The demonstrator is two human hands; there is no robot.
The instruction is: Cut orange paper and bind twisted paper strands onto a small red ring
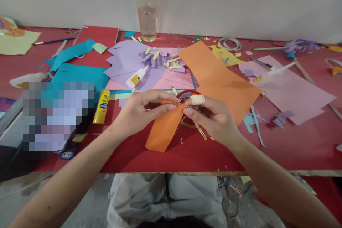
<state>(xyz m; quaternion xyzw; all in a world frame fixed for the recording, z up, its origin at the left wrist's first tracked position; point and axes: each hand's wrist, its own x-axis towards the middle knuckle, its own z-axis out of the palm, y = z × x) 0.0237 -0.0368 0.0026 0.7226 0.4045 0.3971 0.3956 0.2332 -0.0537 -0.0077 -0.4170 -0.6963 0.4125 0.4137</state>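
An orange paper strip (163,130) hangs down at a slant in front of me, above the red table. My left hand (143,110) pinches its top edge between thumb and fingers. Along that edge runs a thin silvery twisted strand (176,103), perhaps wire or cord. My right hand (213,115) has its thumb and fingers closed at the strand's right part, by the strip's corner; a pale bandage (197,99) wraps one finger. A red curved band (188,92) shows just behind the fingertips, partly hidden, so I cannot tell what it belongs to.
A yellow glue stick (101,107) and a small white glue bottle (137,77) lie left of centre. Behind are a large orange sheet (221,82), purple paper (120,58) and a bottle of liquid (147,23). Pink paper (294,92) lies right; a blurred-out device (58,117) stands left.
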